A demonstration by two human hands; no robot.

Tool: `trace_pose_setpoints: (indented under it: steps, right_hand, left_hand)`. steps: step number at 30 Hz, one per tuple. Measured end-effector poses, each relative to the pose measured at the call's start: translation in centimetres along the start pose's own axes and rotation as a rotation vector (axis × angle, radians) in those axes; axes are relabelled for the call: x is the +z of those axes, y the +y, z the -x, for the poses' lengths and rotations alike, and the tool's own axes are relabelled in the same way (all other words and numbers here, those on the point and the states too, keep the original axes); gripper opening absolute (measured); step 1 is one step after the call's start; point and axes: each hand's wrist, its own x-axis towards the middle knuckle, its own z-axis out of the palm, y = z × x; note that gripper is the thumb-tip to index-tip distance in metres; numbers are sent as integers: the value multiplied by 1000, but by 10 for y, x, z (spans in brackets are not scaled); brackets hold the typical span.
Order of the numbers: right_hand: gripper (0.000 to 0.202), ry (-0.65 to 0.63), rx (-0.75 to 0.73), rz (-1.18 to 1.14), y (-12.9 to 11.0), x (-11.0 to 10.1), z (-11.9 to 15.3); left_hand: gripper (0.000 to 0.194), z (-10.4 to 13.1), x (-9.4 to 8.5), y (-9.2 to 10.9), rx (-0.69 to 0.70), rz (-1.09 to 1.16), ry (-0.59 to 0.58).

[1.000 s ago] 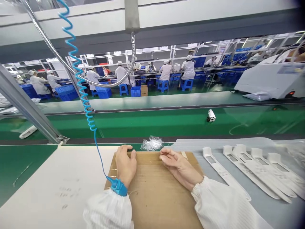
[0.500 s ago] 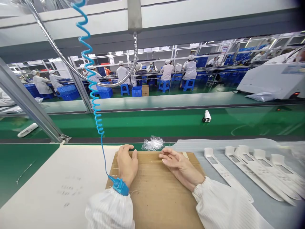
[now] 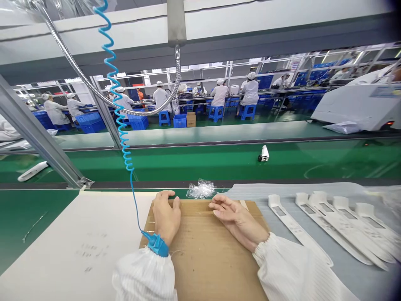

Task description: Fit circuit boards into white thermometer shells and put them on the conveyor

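A brown cardboard sheet (image 3: 206, 259) lies in front of me, strips of clear tape along its left side. On its far left corner rests my left hand (image 3: 167, 217), fingers curved and thumb apart, nothing in it. A blue wrist strap (image 3: 158, 244) circles that wrist, joined to a coiled blue cord (image 3: 125, 146). My right hand (image 3: 236, 219) lies over the cardboard's far right part, palm turned inward, fingers loosely bent and holding nothing. Just beyond the cardboard's far edge sits crumpled clear plastic (image 3: 201, 189).
Several white plastic handle-shaped covers (image 3: 338, 225) lie on foam sheeting at right. A white sheet (image 3: 62, 246) covers the left side. Past the bench, a green conveyor belt (image 3: 194, 165) carries a small white part (image 3: 264, 154) and a long white piece (image 3: 33, 171). People sit working farther back.
On the belt, the small white part and the long white piece have shifted left. My hands stay almost where they were, and the cardboard has not moved.
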Motion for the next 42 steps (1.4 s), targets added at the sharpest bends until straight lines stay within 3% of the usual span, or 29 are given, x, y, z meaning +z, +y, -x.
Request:
trace_pose_setpoints:
  steps: [25, 42]
  right_hand:
    - [42, 0, 5, 15, -1, 0, 0]
    - [42, 23, 14, 88, 1, -3, -2]
  left_hand:
    - [15, 0, 3, -4, 54, 24, 32]
    - [15, 3, 2, 3, 10, 42, 15]
